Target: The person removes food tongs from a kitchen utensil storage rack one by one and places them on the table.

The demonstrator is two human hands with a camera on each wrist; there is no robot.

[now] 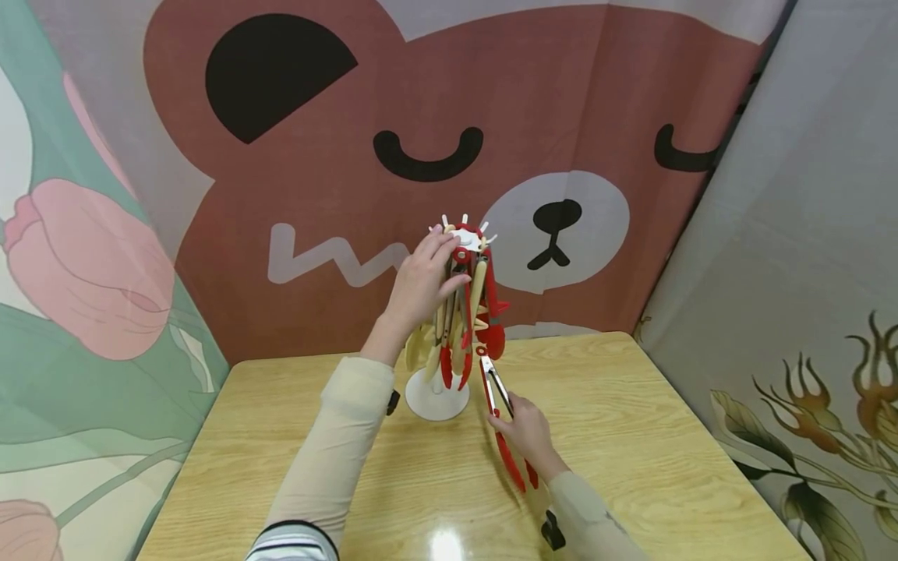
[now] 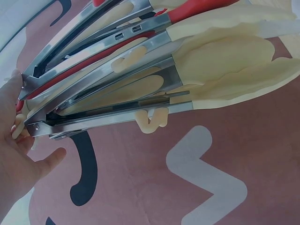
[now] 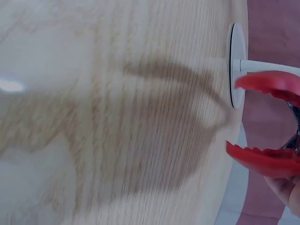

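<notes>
A white stand (image 1: 436,401) with a ring of hooks at its top carries several hanging tongs and utensils, some red, some cream. At that top rests my left hand (image 1: 421,282), fingers reaching along the hook ring and thumb held apart. Close by it in the left wrist view, cream-tipped tongs (image 2: 112,121) hang by their steel hinge ends. My right hand (image 1: 531,430) grips red-tipped tongs (image 1: 489,374) by their arms, low at the stand's right side, hinge end up. Their two scalloped red tips (image 3: 267,161) stand spread in the right wrist view.
Everything stands on a wood-grain table (image 1: 281,436). Behind it hangs a curtain (image 1: 316,195) with a bear print, and flowered curtains flank both sides. A red utensil (image 1: 494,340) hangs just above the held tongs.
</notes>
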